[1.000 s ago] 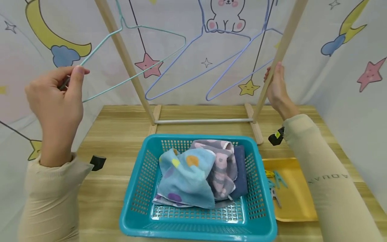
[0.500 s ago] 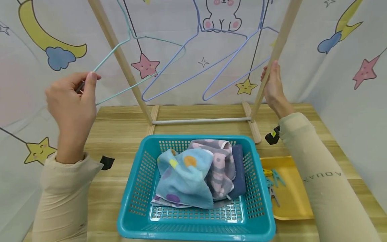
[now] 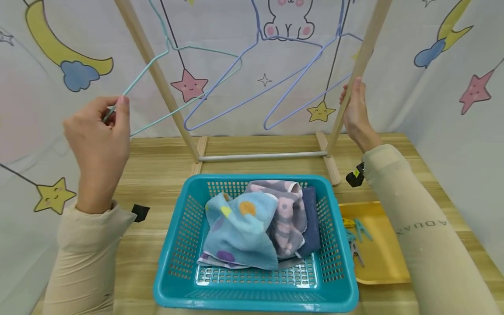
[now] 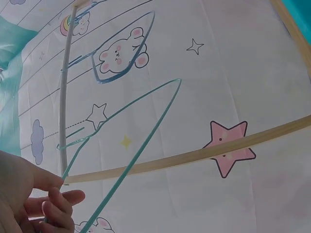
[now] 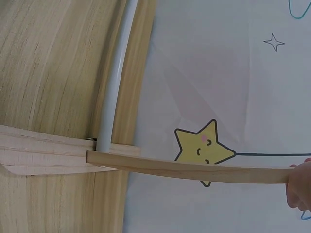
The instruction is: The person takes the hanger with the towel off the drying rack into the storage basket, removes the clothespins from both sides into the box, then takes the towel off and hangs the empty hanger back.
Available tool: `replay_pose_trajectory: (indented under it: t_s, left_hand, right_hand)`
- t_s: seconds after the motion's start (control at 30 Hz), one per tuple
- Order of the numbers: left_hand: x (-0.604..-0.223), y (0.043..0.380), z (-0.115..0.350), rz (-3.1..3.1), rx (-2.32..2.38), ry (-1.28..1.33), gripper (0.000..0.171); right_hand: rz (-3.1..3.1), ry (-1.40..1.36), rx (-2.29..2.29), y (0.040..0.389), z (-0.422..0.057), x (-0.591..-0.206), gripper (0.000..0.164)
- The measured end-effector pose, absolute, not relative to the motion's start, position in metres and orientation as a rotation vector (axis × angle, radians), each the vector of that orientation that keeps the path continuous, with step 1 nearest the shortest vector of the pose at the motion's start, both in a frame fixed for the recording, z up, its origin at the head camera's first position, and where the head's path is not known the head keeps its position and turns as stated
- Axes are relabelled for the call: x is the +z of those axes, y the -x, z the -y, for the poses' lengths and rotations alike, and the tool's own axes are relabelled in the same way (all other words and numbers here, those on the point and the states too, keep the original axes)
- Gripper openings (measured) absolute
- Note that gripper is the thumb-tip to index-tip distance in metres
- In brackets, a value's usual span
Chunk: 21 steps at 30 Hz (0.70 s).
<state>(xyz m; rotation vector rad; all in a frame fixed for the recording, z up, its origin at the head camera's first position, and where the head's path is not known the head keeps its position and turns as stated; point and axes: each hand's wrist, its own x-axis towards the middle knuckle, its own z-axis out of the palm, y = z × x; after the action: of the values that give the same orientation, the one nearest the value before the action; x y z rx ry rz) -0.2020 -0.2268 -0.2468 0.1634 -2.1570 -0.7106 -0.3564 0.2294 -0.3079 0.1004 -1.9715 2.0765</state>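
Note:
A mint green wire hanger (image 3: 145,71) hangs at the left end of the rack. My left hand (image 3: 100,140) pinches its near arm between thumb and fingers. In the left wrist view, the hook of that hanger meets the rack's upper rail (image 4: 63,104). On the right, my right hand (image 3: 357,114) grips the wooden post (image 3: 368,43) of the rack, fingers curled round its far side. Two blue-violet hangers, a nearer-left hanger (image 3: 214,87) and a right-hand hanger (image 3: 294,85), hang between the posts. Their hooks lie above the head view.
A teal basket (image 3: 173,288) stands in front of the rack. It holds a blue spotted towel (image 3: 246,232), a grey-pink cloth (image 3: 285,218) and a navy cloth (image 3: 311,223). A yellow tray (image 3: 383,258) with several clothespins (image 3: 361,229) sits to its right. A low white bar (image 3: 260,156) joins the rack's feet.
My left hand has moved right and slightly down with the green hanger's arm, and the hanger has shifted right. My right hand stays on the post. The head view has shifted slightly.

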Motion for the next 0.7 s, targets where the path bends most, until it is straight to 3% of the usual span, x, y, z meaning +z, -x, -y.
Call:
replay_pose_trajectory:
  t_s: [0.33, 0.7]
  left_hand:
    - [-0.252, 0.202, 0.233, 2.156, -0.627, -0.049, 0.043]
    - [-0.265, 0.192, 0.237, 1.901, -0.65, 0.222, 0.035]
  right_hand:
    - [1.892, -0.226, 2.202, 0.351, -0.24, -0.303, 0.025]
    - [1.866, 0.012, 2.144, 0.321, -0.263, -0.282, 0.024]
